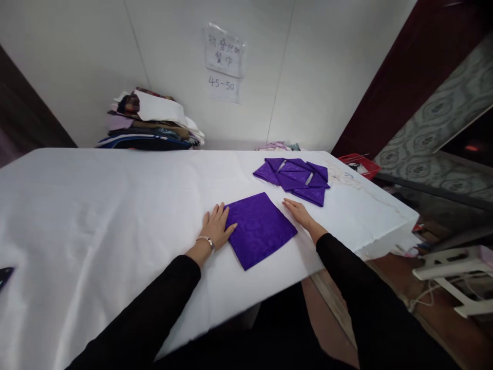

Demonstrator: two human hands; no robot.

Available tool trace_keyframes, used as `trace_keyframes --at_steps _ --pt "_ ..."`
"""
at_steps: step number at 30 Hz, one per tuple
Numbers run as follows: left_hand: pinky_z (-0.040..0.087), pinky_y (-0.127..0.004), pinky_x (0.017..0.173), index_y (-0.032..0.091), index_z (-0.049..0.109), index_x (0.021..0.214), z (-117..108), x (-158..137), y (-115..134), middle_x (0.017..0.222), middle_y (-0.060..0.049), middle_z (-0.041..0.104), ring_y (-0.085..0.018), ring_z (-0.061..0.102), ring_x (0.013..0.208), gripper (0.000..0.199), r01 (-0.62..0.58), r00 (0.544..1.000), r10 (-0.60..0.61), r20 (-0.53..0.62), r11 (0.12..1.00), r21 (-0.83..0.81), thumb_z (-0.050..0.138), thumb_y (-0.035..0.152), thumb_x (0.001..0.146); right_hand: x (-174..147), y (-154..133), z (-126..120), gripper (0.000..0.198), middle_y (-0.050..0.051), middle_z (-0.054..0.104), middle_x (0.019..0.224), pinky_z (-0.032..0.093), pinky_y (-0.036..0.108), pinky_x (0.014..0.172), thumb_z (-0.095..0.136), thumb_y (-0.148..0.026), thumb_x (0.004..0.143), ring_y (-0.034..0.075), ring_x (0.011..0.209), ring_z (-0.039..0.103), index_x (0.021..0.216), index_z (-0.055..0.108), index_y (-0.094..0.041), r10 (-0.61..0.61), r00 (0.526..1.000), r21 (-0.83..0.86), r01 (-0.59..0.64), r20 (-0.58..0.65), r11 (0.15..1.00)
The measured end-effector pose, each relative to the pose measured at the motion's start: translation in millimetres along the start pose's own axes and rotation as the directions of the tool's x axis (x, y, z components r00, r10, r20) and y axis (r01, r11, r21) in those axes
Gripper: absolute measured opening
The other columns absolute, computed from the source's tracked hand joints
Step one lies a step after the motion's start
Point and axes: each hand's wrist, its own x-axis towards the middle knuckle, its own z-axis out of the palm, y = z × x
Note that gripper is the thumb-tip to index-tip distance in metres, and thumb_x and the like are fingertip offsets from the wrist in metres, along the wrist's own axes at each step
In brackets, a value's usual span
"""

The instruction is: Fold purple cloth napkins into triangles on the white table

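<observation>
A purple cloth napkin (pixel 262 231), folded into a flat square, lies on the white tablecloth (pixel 154 205) in front of me. My left hand (pixel 217 226) rests flat on its left edge, fingers stretched out, with a bracelet at the wrist. On the other side, my right hand (pixel 298 213) is beside the napkin's right edge with its fingers extended and close together; whether it touches the cloth I cannot tell. Beyond it lie several folded purple napkins (pixel 295 177), overlapping in angular shapes.
A pile of folded clothes (pixel 154 121) stands at the back left against the wall. Paper signs (pixel 225 56) hang on the wall. A red basket (pixel 360 165) is past the table's back right corner, and a white stool (pixel 456 272) stands on the floor at right.
</observation>
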Motion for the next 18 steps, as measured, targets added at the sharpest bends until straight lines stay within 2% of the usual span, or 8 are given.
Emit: trace_keyframes --at_steps 2,5,7,10,12,14,18 --pt "0.014 -0.050 0.110 0.016 0.034 0.138 -1 -12 4 0.150 -0.011 0.022 -0.026 0.013 0.139 0.060 -0.134 0.991 0.134 0.002 0.990 -0.037 0.034 0.048 0.088 -21 4 -10 0.046 0.010 0.065 0.113 0.043 0.038 0.094 0.048 -0.043 0.084 0.020 0.105 0.059 0.119 0.058 -0.015 0.062 0.998 0.124 -0.062 0.004 0.990" --pt "0.014 -0.050 0.111 0.021 0.043 0.133 -1 -33 11 0.147 -0.009 0.031 -0.025 0.022 0.136 0.057 -0.333 0.939 0.339 0.058 0.938 -0.101 0.041 0.053 0.085 -49 11 -18 0.041 0.012 0.067 0.106 0.052 0.033 0.074 0.052 -0.036 0.081 0.018 0.088 0.064 0.115 0.060 -0.014 0.153 0.988 0.265 -0.150 0.009 0.952" --pt "0.013 -0.050 0.111 0.024 0.047 0.129 -2 -46 14 0.144 -0.008 0.036 -0.024 0.028 0.134 0.057 -0.408 0.904 0.420 0.085 0.904 -0.126 0.045 0.056 0.082 -62 16 -18 0.038 0.012 0.068 0.103 0.052 0.029 0.063 0.054 -0.031 0.079 0.017 0.080 0.064 0.112 0.062 -0.014 0.181 0.983 0.297 -0.171 -0.007 0.940" --pt "0.014 -0.050 0.110 0.026 0.051 0.125 -4 -57 16 0.141 -0.007 0.042 -0.024 0.036 0.130 0.057 -0.446 0.882 0.463 0.092 0.881 -0.154 0.049 0.059 0.078 -73 22 -16 0.037 0.010 0.069 0.093 0.050 0.026 0.055 0.053 -0.028 0.077 0.015 0.070 0.062 0.110 0.063 -0.013 0.196 0.980 0.258 -0.182 -0.027 0.949" --pt "0.016 -0.050 0.110 0.027 0.053 0.123 -4 -61 17 0.138 -0.007 0.046 -0.024 0.039 0.128 0.058 -0.454 0.877 0.472 0.087 0.875 -0.168 0.053 0.060 0.075 -76 23 -13 0.037 0.007 0.070 0.085 0.050 0.027 0.056 0.053 -0.027 0.076 0.015 0.067 0.061 0.110 0.063 -0.014 0.170 0.985 0.176 -0.163 -0.026 0.971" --pt "0.019 -0.050 0.109 0.029 0.055 0.120 -5 -63 19 0.134 -0.005 0.050 -0.024 0.042 0.125 0.053 -0.459 0.876 0.476 0.079 0.873 -0.163 0.055 0.056 0.075 -76 23 -12 0.036 0.004 0.070 0.084 0.051 0.030 0.065 0.052 -0.024 0.074 0.016 0.070 0.062 0.107 0.065 -0.017 0.098 0.995 0.058 -0.096 -0.025 0.994" --pt "0.032 -0.042 0.103 0.026 0.062 0.111 -5 -65 31 0.126 -0.004 0.058 -0.021 0.048 0.119 0.033 -0.462 0.883 0.467 0.039 0.881 -0.101 0.050 0.034 0.081 -75 20 -13 0.036 0.003 0.068 0.093 0.047 0.034 0.083 0.048 -0.015 0.071 0.017 0.086 0.061 0.101 0.068 -0.020 -0.076 0.997 -0.163 0.074 -0.004 0.984"
